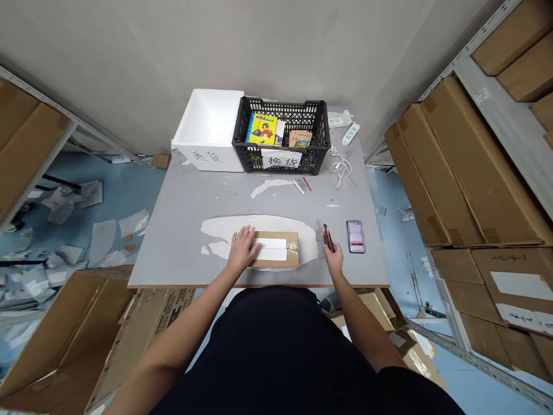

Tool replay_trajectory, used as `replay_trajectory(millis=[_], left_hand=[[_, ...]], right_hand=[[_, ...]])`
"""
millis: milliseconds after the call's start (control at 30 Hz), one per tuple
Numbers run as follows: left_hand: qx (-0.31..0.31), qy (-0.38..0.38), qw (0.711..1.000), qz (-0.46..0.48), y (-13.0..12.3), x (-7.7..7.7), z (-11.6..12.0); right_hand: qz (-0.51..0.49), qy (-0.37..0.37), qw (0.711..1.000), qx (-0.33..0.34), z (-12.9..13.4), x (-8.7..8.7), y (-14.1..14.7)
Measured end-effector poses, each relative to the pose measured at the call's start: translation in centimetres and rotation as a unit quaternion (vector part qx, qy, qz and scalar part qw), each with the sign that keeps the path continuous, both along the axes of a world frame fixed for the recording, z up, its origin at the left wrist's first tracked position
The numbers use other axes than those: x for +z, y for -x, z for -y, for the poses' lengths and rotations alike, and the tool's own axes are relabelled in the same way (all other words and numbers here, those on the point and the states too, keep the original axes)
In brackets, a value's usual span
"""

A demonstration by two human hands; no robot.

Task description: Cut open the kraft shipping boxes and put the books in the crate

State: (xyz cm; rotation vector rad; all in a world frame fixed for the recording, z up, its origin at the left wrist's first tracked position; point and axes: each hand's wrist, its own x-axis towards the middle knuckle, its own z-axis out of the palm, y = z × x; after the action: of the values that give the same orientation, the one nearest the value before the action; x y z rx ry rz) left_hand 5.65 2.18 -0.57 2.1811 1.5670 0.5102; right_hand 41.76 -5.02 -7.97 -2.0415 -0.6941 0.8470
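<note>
Grey tabletop (173,242) stretches between shelves (501,115) stacked with cartons, and my left hand (242,248) lies open and flat on a taped cardboard parcel (276,249), which sits just to that hand's right, near the tabletop's front edge. It looks stiff and fairly light, best gripped by its long sides. My right hand (333,257) is curled around a red-and-black utility knife (329,237) just beside the parcel, with a phone (356,236) close by; a crate (280,102) and foam box (228,161) sit well ahead, clear of both hands.
</note>
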Motion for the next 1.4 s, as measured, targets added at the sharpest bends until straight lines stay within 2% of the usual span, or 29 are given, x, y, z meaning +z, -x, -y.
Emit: replay_trajectory(millis=[67,133,233,300,367,433,500,567,667,733,800,867,967,1067,1167,1333,1400], left_hand=[[0.082,0.040,0.995,0.050,1.0,-0.3,0.1],[0.161,0.106,0.975,0.109,2.1,-0.8,0.4],[0.266,0.217,0.921,0.187,3.8,-1.3,0.9],[0.304,0.294,0.878,0.224,4.8,-1.5,1.0],[0.312,0.373,0.839,0.246,5.4,-1.6,0.7],[0.298,0.438,0.808,0.257,5.5,-1.6,0.0],[0.277,0.495,0.777,0.273,5.1,-1.6,-0.9],[0.257,0.546,0.734,0.313,4.1,-1.7,-1.6],[0.258,0.556,0.679,0.404,2.4,-1.5,-2.2],[0.277,0.540,0.663,0.438,1.6,-1.2,-2.2],[0.279,0.520,0.665,0.457,1.3,-0.6,-2.5],[0.266,0.494,0.679,0.473,1.3,0.1,-3.1],[0.247,0.445,0.704,0.495,1.3,0.8,-5.1],[0.220,0.378,0.738,0.514,1.0,0.7,-7.4],[0.213,0.348,0.769,0.493,0.7,0.0,-8.7],[0.172,0.408,0.802,0.402,0.8,-1.6,-8.8],[0.178,0.413,0.810,0.376,0.9,-1.9,-9.0]], right_hand=[[0.020,0.021,1.000,0.002,-0.9,-1.0,0.0],[0.039,0.044,0.998,0.008,-1.1,-1.6,0.2],[0.079,0.068,0.995,-0.001,-0.7,-1.7,0.6],[0.109,0.076,0.991,-0.014,-0.3,-1.2,0.8],[0.078,0.067,0.995,-0.002,-0.3,-0.5,1.2],[-0.016,0.056,0.997,0.042,-0.6,0.3,1.9],[-0.119,0.062,0.987,0.091,-1.3,0.9,3.1],[-0.181,0.083,0.972,0.124,-2.2,1.5,4.8],[-0.284,0.108,0.941,0.152,-3.3,2.5,7.5],[-0.347,0.106,0.919,0.153,-3.9,3.3,8.8],[-0.371,0.075,0.913,0.151,-4.5,4.2,9.5],[-0.368,0.039,0.916,0.155,-5.2,5.2,9.6],[-0.342,-0.029,0.928,0.148,-7.2,6.4,9.3],[-0.298,-0.097,0.939,0.141,-9.6,7.0,9.1],[-0.256,-0.084,0.952,0.146,-11.3,6.7,9.0],[-0.251,-0.042,0.957,0.140,-12.2,5.0,8.8],[-0.246,-0.024,0.959,0.137,-12.7,4.5,8.6]])
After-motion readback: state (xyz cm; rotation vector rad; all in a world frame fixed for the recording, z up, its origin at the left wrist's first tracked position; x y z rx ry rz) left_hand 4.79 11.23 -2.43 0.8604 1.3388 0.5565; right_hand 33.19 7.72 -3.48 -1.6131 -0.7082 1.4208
